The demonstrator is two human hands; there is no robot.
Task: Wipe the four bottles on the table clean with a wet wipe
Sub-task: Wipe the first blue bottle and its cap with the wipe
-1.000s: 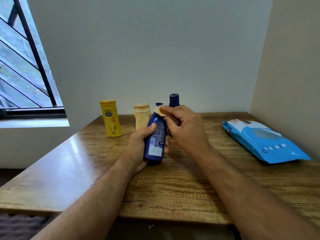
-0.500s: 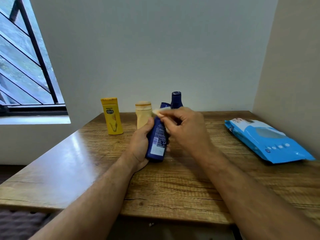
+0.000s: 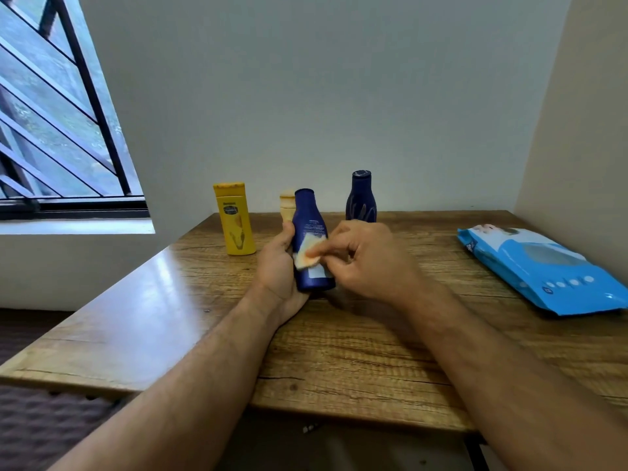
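Observation:
My left hand (image 3: 277,266) grips a dark blue bottle (image 3: 307,219) upright just above the wooden table (image 3: 339,351). My right hand (image 3: 367,260) pinches a small folded wet wipe (image 3: 306,254) and presses it on the bottle's label side, about halfway down. A yellow bottle (image 3: 234,219) stands at the back left. A beige bottle (image 3: 287,203) is mostly hidden behind the held one. A second dark blue bottle (image 3: 361,197) stands at the back near the wall.
A blue pack of wet wipes (image 3: 543,270) lies flat on the table's right side, near the right wall. A barred window (image 3: 57,130) and its sill are on the left. The table's front edge is close to me.
The wipe has slid from the bottle's cap down to its middle. The bottle now stands more upright, and the far blue bottle behind it has come into full view.

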